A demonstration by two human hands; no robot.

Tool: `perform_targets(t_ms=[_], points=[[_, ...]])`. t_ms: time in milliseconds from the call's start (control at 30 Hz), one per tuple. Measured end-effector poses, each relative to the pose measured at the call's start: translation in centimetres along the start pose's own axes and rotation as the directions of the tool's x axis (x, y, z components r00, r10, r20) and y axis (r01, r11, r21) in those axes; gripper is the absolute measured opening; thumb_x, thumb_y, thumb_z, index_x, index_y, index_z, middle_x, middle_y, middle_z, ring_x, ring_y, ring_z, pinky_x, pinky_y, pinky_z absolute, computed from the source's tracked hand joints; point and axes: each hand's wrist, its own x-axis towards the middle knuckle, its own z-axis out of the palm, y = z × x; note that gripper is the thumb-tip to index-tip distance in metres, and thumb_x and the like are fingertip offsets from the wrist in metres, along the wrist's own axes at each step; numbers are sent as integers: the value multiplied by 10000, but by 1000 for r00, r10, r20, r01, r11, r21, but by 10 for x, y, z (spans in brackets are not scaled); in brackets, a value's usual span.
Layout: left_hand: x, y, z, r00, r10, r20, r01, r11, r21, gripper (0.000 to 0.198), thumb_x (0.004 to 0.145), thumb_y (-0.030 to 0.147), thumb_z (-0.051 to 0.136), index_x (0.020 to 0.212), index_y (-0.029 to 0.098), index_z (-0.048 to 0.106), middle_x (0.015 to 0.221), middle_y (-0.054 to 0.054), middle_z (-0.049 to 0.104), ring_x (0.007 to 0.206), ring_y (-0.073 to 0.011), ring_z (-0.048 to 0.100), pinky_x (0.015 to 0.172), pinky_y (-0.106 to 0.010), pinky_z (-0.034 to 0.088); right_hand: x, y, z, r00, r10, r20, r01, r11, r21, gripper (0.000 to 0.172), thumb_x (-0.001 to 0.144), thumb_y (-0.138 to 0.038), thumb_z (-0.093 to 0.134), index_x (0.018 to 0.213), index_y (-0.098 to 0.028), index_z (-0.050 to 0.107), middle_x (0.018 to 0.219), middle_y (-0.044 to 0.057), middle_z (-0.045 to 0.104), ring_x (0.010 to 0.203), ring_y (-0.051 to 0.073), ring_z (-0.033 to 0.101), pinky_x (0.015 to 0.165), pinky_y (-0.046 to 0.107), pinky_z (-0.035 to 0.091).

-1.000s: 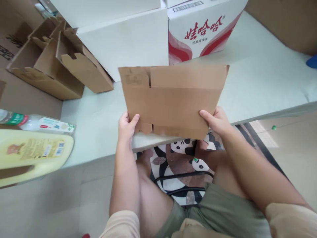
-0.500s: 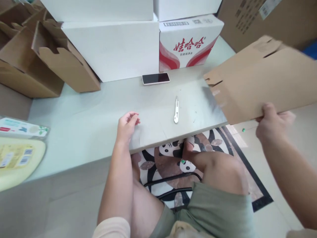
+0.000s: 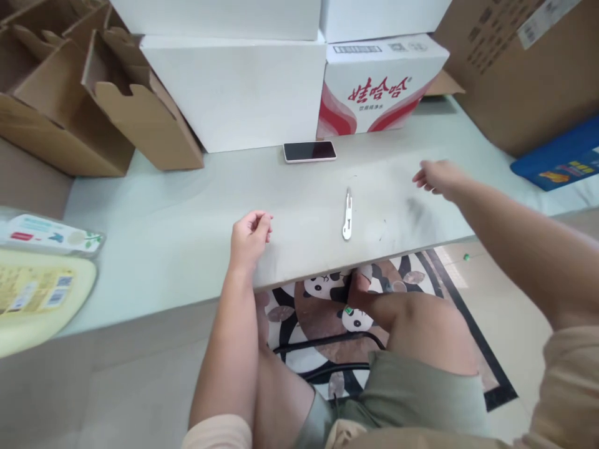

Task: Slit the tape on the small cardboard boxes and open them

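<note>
Slim knife (image 3: 347, 218) lies between the left hand (image 3: 251, 239) and the right hand (image 3: 440, 176)

From where I stand, the white knife lies flat on the pale worktop (image 3: 196, 237), apart from both hands. Its long axis runs roughly away from the seated person, the narrow tip toward the phone (image 3: 309, 151) and the wider end toward the near edge. The left hand is off to its left, about level with that wider end. The right hand is to its right, farther from the near edge and above the surface. I can't call either hand clearly nearer.

The left hand is loosely curled, only slightly open; the right hand's fingers are half bent and parted from the thumb. I see nothing held in either. Behind the phone stands a red-and-white box (image 3: 369, 93).
</note>
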Motion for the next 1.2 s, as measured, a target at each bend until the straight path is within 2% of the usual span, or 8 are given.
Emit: perform_targets(t_ms=[100, 200, 533, 667, 800, 967, 1067, 1200], points=[[-5, -5, -7, 1000, -5, 16, 5, 1000, -14, 268, 900, 388, 580, 725, 188, 612, 447, 69, 368, 394, -74, 290, 406, -224, 209, -44, -37, 36, 993, 108, 55, -103, 992, -78, 354, 899, -477, 525, 904, -160, 682, 815, 139, 734, 709, 231, 652, 719, 408, 523], [-12, -9, -12, 997, 42, 61, -40, 999, -23, 390, 951, 470, 522, 676, 197, 560, 450, 76, 277, 410, -79, 235, 426, -236, 174, -75, -84, 61, 989, 55, 134, -22, 971, -240, 529, 899, -571, 538, 1300, -230, 585, 1061, 111, 766, 996, 300, 690, 841, 422, 520], [-32, 6, -45, 993, 121, 7, -121, 993, -4, 128, 900, 233, 538, 907, 189, 659, 820, -3, 639, 621, -102, 498, 633, -266, 402, -102, -172, 94, 965, -26, 260, 176, 800, -574, 600, 808, -288, 595, 1394, -175, 534, 1099, 178, 743, 1003, 349, 700, 770, 399, 501], [-34, 4, -62, 992, 124, -4, -124, 991, -39, 142, 901, 265, 540, 899, 195, 663, 780, 10, 605, 648, -112, 514, 666, -278, 403, -82, -211, 96, 941, -164, 296, 296, 824, -483, 247, 848, -279, 517, 1002, -186, 687, 958, 118, 734, 916, 271, 671, 732, 340, 473], [-35, 5, -78, 994, 84, -67, -88, 994, -64, 123, 891, 253, 547, 874, 191, 652, 761, 17, 593, 648, -113, 506, 678, -288, 394, -62, -283, 110, 901, -331, 280, 414, 852, -322, 140, 872, -211, 491, 944, -207, 611, 838, 42, 656, 780, 176, 601, 691, 288, 452], [-33, 8, -84, 987, 47, -152, -72, 984, -164, 125, 889, 219, 528, 822, 193, 630, 669, 30, 555, 651, -121, 512, 678, -283, 390, -42, -399, 130, 936, -351, -34, 352, 935, 32, 226, 902, -320, 613, 779, -134, 582, 668, 4, 483, 651, 111, 444, 671, 311, 439], [-33, 6, -84, 989, 53, -140, -75, 984, -163, 147, 895, 212, 506, 840, 197, 641, 654, 35, 549, 653, -123, 513, 687, -288, 392, -26, -452, 136, 875, -458, -156, 481, 858, 178, 300, 1000, -300, 483, 1057, -35, 611, 811, 38, 561, 670, 80, 477, 727, 326, 484], [-33, 4, -88, 992, 16, -124, -36, 986, -161, 144, 896, 232, 511, 843, 200, 641, 635, 46, 523, 635, -121, 495, 668, -291, 384, -9, -486, 139, 854, -519, -32, 509, 820, 263, 480, 1004, -152, 411, 1477, -79, 374, 1015, 98, 629, 661, 99, 617, 732, 416, 542]])
